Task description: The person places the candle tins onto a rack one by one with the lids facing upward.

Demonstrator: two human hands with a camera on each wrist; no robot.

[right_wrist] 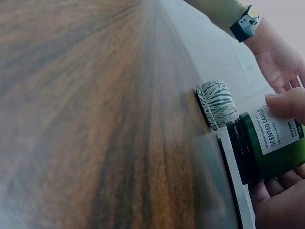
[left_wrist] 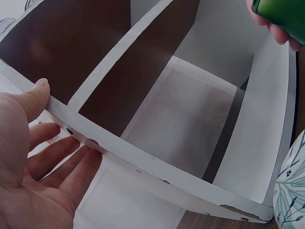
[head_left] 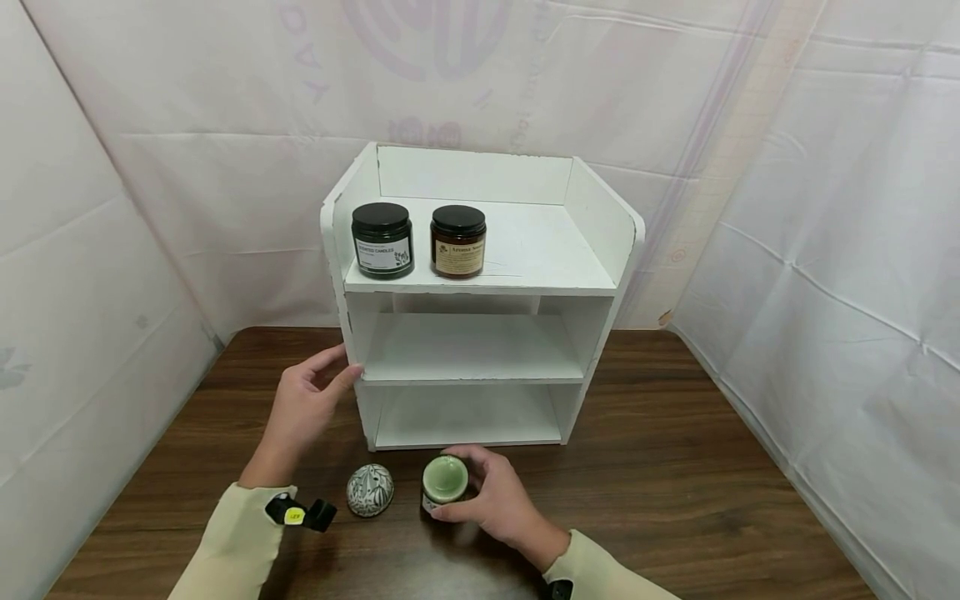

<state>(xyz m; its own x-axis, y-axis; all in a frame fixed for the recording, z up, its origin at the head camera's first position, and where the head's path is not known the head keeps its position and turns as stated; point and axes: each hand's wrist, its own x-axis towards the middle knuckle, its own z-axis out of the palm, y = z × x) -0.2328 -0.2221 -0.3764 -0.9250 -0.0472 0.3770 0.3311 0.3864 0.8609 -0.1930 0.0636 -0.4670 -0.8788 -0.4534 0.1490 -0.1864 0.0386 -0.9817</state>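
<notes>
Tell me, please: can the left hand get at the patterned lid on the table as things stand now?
Probably yes. The left hand is open, only resting on the white shelf side, and holds nothing. The patterned lid lies on the table just below it, with nothing between them.

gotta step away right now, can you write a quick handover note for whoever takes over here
Left hand: open, thumb and fingers resting on the left front edge of the white shelf unit, steadying it.
Right hand: grips the open green candle jar on the wooden table, just in front of the unit.
Leaf-patterned lid lies on the table left of that jar.
Done: a green jar and a brown jar, both with black lids, stand on the top shelf.
Left: the middle and bottom shelves hold nothing; the open jar and the loose lid are probably next to go up.
</notes>
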